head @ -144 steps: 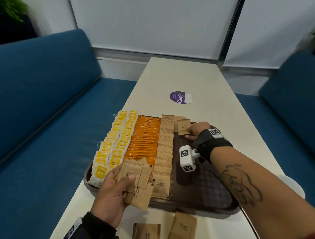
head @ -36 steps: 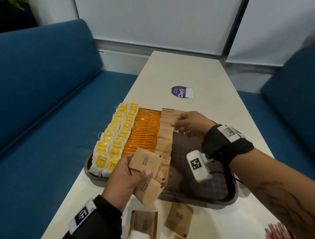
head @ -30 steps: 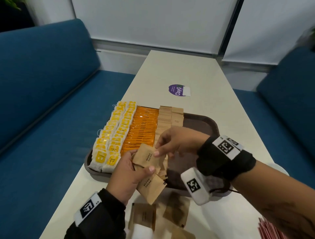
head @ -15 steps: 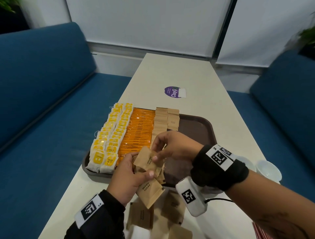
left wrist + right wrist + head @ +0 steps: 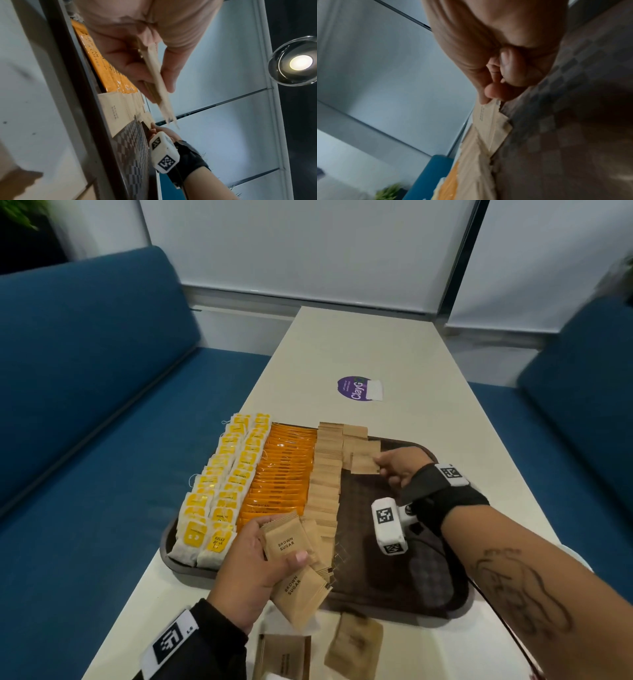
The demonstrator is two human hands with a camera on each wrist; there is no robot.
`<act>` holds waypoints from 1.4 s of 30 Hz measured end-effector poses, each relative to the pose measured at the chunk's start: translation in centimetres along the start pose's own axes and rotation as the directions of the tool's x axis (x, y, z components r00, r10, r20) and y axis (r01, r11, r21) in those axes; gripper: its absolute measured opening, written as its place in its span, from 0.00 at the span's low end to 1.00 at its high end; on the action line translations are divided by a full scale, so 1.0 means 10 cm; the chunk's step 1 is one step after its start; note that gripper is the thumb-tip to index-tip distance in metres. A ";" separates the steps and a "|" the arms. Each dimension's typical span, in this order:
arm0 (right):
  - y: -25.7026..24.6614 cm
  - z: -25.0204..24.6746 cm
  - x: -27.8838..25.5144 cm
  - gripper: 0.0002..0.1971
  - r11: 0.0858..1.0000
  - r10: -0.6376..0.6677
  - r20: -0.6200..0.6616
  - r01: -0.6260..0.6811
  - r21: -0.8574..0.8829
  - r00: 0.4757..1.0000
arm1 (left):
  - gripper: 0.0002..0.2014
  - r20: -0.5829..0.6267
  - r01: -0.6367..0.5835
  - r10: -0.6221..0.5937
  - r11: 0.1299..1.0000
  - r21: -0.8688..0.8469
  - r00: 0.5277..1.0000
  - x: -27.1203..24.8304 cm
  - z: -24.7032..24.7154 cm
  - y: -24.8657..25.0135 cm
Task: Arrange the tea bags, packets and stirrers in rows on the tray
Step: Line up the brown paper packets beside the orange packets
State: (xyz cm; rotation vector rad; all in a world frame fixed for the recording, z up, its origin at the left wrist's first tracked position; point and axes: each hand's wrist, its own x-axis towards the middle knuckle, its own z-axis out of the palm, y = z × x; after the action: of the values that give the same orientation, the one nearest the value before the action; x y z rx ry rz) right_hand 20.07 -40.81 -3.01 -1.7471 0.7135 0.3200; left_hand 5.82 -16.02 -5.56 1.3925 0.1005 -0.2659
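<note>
From the head view I had my right hand stretched out over the brown tray, forearm running in from the lower right of the frame, wrist strapped in a black band. Its thumb and fingers pinched one brown sugar packet by the right edge, holding it against the near end of the short second column of brown packets near the top of the tray. In the right wrist view the fingertips were curled tight onto the packet's corner, just above the tray's chequered floor.

My left hand sat at the lower centre of the frame, over the tray's near rim, palm turned up, sleeve at the bottom edge. It gripped a fanned stack of brown sugar packets, thumb pressed across the top one, fingers curled beneath; the left wrist view showed the stack edge-on between thumb and fingers.

On the tray, from the left of the frame: two columns of yellow tea bags, a column of orange coffee sachets, then a long column of brown packets. The right part of the tray was bare. Two loose packets lay on the white bench at the bottom of the frame, just below the tray. A purple sticker sat on the bench beyond it.
</note>
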 end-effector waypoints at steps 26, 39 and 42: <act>-0.21 0.21 0.08 0.15 0.905 -0.075 -0.023 0.058 -0.422 0.997 | 0.34 0.001 -0.015 0.015 0.998 -0.053 1.000 -0.06 -0.02 -0.03; 0.16 0.42 -1.47 0.11 0.722 -0.229 0.600 0.548 -0.424 0.766 | 0.33 0.054 -0.064 0.061 0.997 0.048 0.997 -0.22 0.09 0.07; 0.26 0.49 -1.55 0.07 0.759 -0.318 0.560 0.559 -0.333 0.765 | 0.35 0.083 -0.043 0.039 0.998 0.048 0.996 -0.26 0.10 0.07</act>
State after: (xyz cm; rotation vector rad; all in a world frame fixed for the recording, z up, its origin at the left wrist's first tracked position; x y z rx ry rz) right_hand 7.19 -32.02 2.11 -2.1319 -0.1943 0.5980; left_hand 3.43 -16.60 -4.14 1.4300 -0.0027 -0.2923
